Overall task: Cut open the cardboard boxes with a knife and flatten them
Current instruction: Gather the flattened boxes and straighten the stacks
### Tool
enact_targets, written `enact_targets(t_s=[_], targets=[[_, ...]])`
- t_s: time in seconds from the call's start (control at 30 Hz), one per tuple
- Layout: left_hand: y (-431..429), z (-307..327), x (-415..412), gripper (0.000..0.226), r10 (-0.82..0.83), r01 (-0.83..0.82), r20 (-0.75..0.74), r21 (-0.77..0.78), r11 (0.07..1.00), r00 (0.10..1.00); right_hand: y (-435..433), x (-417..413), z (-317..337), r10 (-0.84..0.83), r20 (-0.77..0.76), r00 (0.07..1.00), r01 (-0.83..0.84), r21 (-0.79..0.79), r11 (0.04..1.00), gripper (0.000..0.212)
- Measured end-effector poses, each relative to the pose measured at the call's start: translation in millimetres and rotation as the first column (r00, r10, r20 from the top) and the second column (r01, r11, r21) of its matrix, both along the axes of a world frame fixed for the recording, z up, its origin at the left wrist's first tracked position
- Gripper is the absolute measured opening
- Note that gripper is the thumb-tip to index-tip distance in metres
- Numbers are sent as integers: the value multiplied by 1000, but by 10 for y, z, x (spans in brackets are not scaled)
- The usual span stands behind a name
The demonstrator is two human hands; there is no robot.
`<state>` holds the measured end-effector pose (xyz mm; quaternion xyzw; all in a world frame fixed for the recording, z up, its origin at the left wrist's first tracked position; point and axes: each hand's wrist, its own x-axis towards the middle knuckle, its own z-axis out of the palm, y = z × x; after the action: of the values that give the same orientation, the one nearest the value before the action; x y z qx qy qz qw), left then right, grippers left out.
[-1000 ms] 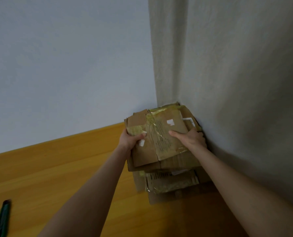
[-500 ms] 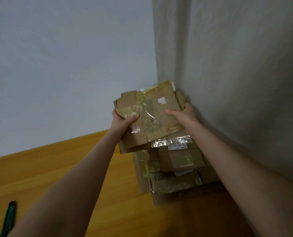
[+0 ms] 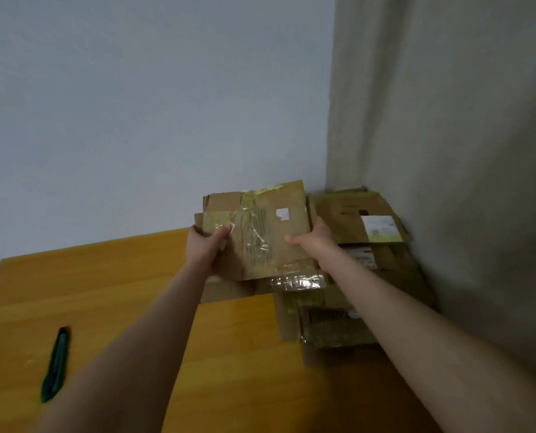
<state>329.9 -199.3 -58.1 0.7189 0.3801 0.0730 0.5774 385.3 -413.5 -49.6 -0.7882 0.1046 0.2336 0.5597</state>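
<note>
A bundle of flattened cardboard boxes (image 3: 270, 232), brown with yellowish tape and a small white label scrap, is held up above the wooden table (image 3: 104, 292). My left hand (image 3: 205, 245) grips its left edge with the thumb on top. My right hand (image 3: 312, 240) grips its right edge, thumb on the top face. A stack of more cardboard (image 3: 363, 270) lies in the corner at the right, partly hidden by my right forearm. A green-handled knife (image 3: 55, 365) lies on the table at the lower left, away from both hands.
A pale wall (image 3: 135, 120) stands behind the table and a grey wall (image 3: 448, 151) closes the right side, forming a corner. The table's left edge shows at the far left.
Both hands lifted the top bundle off the corner stack and carried it left, uncovering a box with a white label beneath. The view shifted, bringing the knife further into frame.
</note>
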Motion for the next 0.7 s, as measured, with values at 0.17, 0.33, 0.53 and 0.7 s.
enact_targets(t_s=[0.17,0.33,0.53,0.7], targets=[[553,-321,-494,90,177,-141,-215,173,975,960,732,-486,-413,178,-75,981,-189,-184,965,83],[928,-793,-987,95,210,-121,-397,236,964,894,1208,-895,-961,282,-177,943,-327,-330,886,95],[965,-1189,-1197,101,96,59,-588,239,969,803,1344,-1103,-1281,377,-245,893,-450,-487,749,103],[808,-1122,-898,89,-144,582,-654,524,622,743,1429,-1071,-1213,438,-220,872,-477,-585,656,85]])
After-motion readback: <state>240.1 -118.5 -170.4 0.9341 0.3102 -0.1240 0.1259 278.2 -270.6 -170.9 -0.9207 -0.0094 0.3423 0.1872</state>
